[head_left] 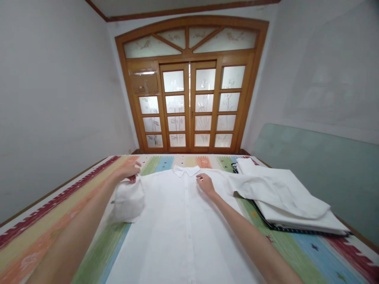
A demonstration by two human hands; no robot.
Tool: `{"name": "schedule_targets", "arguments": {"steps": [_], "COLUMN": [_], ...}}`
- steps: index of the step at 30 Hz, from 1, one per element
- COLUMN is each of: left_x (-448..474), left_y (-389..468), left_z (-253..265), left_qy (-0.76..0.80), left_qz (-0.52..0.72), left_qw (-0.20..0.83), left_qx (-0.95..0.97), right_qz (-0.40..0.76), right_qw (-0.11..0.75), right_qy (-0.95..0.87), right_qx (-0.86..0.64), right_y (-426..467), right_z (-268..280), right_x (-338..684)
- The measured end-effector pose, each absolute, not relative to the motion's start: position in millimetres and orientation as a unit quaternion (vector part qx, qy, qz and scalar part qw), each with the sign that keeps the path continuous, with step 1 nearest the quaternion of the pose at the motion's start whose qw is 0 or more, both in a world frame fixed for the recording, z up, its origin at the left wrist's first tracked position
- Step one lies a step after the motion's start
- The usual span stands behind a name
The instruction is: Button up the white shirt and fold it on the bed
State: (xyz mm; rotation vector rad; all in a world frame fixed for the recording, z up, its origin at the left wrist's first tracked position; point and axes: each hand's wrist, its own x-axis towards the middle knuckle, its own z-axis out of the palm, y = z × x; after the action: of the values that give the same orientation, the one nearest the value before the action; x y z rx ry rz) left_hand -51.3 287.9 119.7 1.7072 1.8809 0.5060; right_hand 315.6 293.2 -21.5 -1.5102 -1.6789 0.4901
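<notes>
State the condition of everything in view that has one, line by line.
White shirt: spread out, front up
Collar: folded down
Sleeve on the left: bunched
Sleeve on the right: draped over white pile
White pile: folded
Striped cloth: spread out
Wooden doors: closed but for a thin gap
Left hand: pinching sleeve
Right hand: fingers curled

A striped cover (pixel 100 252) in green, blue, orange and maroon lies beneath a folded pile (pixel 287 177) of white and black cloth. Behind stands an arched wooden doorway (pixel 192 114) with patterned glass panes (pixel 205 80), between pale walls (pixel 59 98); a light green panel (pixel 314 161) lines the right side.
</notes>
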Motion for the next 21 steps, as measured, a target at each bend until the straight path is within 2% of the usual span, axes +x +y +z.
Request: {"name": "schedule_targets", "arguments": {"steps": [1, 2, 4, 5, 7, 9, 12, 14, 18, 21], "left_x": [-33.4, -15.6, 16.8, 30.4, 50.6, 60.9, 59.9, 51.1, 22.0, -2.9], "left_y": [292.1, 296.1, 303.8, 307.4, 314.1, 319.2, 322.2, 321.0, 314.5, 306.3], "left_z": [118.3, 115.2, 104.5, 97.6, 83.0, 69.7, 55.6, 49.7, 40.3, 31.7], "left_qy": [0.678, 0.656, 0.632, 0.611, 0.587, 0.580, 0.588, 0.594, 0.596, 0.594], "left_qz": [0.200, 0.226, 0.256, 0.303, 0.352, 0.375, 0.395, 0.407, 0.415, 0.387], "left_qw": [0.347, 0.400, 0.427, 0.447, 0.464, 0.461, 0.433, 0.415, 0.378, 0.307], "left_qx": [0.616, 0.598, 0.594, 0.579, 0.562, 0.558, 0.558, 0.556, 0.573, 0.635], "right_qz": [0.232, 0.344, 0.558, 0.622, 0.683, 0.695, 0.639, 0.539, 0.268, 0.019], "right_qw": [0.404, 0.402, 0.355, 0.337, 0.339, 0.393, 0.448, 0.441, 0.427, 0.409], "right_qy": [-0.677, -0.680, -0.641, -0.613, -0.569, -0.523, -0.499, -0.547, -0.674, -0.725], "right_qx": [-0.570, -0.508, -0.389, -0.350, -0.307, -0.298, -0.377, -0.465, -0.540, -0.553], "right_y": [288.5, 282.6, 268.2, 260.6, 247.6, 240.7, 243.1, 249.8, 260.9, 263.1], "right_z": [-17.4, -14.1, -10.8, -11.1, -15.7, -24.0, -33.6, -30.4, 4.2, 33.5], "right_x": [301.0, 286.2, 257.6, 244.5, 222.4, 208.0, 205.9, 218.2, 264.4, 303.8]}}
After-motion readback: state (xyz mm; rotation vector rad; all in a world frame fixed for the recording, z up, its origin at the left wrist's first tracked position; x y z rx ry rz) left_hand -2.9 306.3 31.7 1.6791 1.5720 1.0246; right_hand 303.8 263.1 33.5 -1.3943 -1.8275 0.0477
